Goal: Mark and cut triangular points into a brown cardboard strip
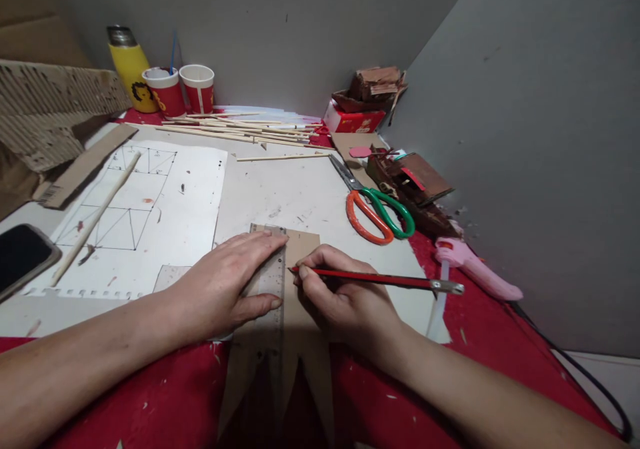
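Note:
My left hand lies with fingers stretched and thumb apart on a clear plastic ruler, pressing it down. Beneath the ruler is a piece of brown cardboard, whose near end has pointed cut-outs. My right hand pinches a red and black pencil with a metal-capped end. The pencil's tip is at the cardboard, just right of the ruler's edge. Beyond my right hand, scissors with orange and green handles lie open. Left of my left hand is a white sheet with a ruled line drawing.
Thin wooden sticks lie at the back near two red cups and a yellow bottle. A pink glue gun is at right, its cord trailing. A phone and cardboard strip are at left. Grey walls stand behind.

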Demonstrator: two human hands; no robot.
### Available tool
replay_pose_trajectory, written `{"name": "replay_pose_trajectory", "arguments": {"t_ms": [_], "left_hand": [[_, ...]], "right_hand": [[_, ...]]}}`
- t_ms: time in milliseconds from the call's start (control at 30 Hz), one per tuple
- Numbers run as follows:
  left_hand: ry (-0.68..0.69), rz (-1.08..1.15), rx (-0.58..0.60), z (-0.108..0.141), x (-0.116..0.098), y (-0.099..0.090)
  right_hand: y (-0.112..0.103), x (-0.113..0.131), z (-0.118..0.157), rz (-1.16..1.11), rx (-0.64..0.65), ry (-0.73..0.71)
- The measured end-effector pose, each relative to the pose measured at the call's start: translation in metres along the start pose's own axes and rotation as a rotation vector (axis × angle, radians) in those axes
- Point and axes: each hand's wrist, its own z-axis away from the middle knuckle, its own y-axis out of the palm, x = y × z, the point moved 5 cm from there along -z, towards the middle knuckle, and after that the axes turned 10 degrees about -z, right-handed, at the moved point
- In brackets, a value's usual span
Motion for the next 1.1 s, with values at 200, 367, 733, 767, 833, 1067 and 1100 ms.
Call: {"name": "replay_pose_trajectory", "arguments": {"t_ms": [200, 367, 733, 767, 833, 1067, 1100], "left_hand": [[-0.015, 0.015, 0.000, 0.000, 0.001, 0.001], [-0.002, 0.013, -0.004, 0.000, 0.001, 0.001], [0.004, 0.007, 0.002, 0.000, 0.001, 0.001], [0.003, 0.006, 0.002, 0.000, 0.001, 0.001], [0.008, 0.003, 0.001, 0.000, 0.001, 0.000], [0.029, -0.019, -0.002, 0.000, -0.001, 0.000], [0.033, -0.023, -0.003, 0.000, -0.001, 0.000]], "right_hand": [[0.001, 0.001, -0.002, -0.015, 0.010, 0.004], [0.001, 0.006, -0.002, 0.019, 0.026, -0.052], [0.000, 0.000, -0.001, 0.007, 0.001, 0.000], [0.000, 0.000, -0.001, 0.003, 0.001, 0.000], [0.000, 0.001, -0.001, 0.003, 0.001, -0.004], [-0.001, -0.003, 0.002, -0.031, -0.011, 0.054], [-0.001, -0.003, 0.002, -0.039, -0.011, 0.056]]}}
